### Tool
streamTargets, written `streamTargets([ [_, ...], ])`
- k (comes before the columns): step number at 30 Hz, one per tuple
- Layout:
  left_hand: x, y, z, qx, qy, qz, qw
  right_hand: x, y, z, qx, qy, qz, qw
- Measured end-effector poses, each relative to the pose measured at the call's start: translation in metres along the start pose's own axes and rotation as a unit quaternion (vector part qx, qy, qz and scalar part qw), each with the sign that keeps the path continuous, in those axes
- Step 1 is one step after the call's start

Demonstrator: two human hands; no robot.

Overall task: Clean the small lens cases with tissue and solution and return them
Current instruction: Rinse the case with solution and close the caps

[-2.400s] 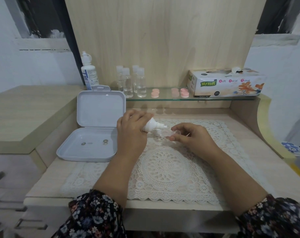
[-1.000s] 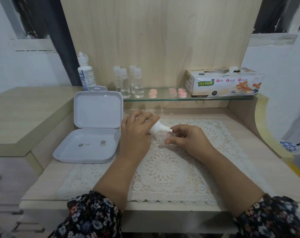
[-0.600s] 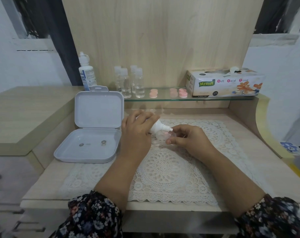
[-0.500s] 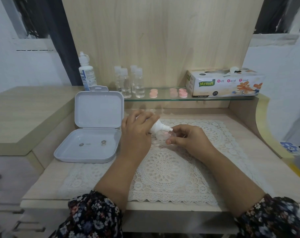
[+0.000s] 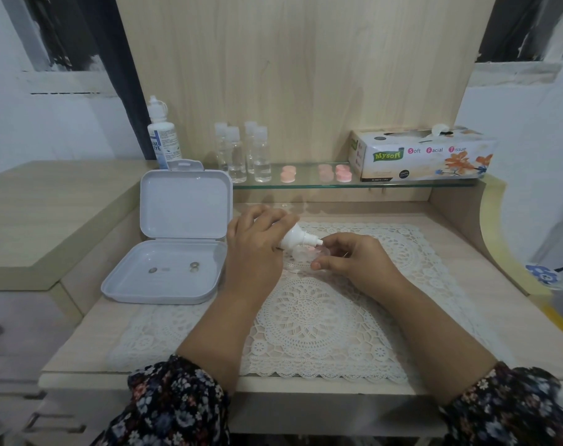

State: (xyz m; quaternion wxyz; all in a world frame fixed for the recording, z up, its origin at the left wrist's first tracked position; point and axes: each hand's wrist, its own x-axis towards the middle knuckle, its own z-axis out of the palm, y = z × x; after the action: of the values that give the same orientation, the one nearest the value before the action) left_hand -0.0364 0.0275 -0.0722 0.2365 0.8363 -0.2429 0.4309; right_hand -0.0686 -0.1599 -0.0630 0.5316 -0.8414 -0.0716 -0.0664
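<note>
My left hand (image 5: 257,243) grips a small white solution bottle (image 5: 297,238), tipped on its side with the nozzle pointing right. The nozzle tip hangs just over a small clear lens case (image 5: 309,254) with a pink tint inside. My right hand (image 5: 354,260) pinches that case between thumb and fingers above the lace mat (image 5: 305,317). Several pink lens cases (image 5: 288,174) sit on the glass shelf (image 5: 305,185). A tissue box (image 5: 421,155) stands at the shelf's right end.
A white hinged box (image 5: 167,272) lies open at the left, with two small round items inside. A larger solution bottle (image 5: 162,136) and several clear vials (image 5: 244,152) stand at the back. A raised wooden counter (image 5: 48,204) is on the left.
Since the earliest frame the bottle nozzle and the lens case have come together. Over the last second both hands have stayed almost still.
</note>
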Motion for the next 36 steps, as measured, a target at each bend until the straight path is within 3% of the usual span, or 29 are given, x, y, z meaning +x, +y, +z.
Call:
streamTargets([
  [36,-0.0001,0.0036,-0.0011,0.007,0.001,0.002,1.0,-0.0014,-0.0027,-0.001,0.005,-0.012,-0.017,1.0],
])
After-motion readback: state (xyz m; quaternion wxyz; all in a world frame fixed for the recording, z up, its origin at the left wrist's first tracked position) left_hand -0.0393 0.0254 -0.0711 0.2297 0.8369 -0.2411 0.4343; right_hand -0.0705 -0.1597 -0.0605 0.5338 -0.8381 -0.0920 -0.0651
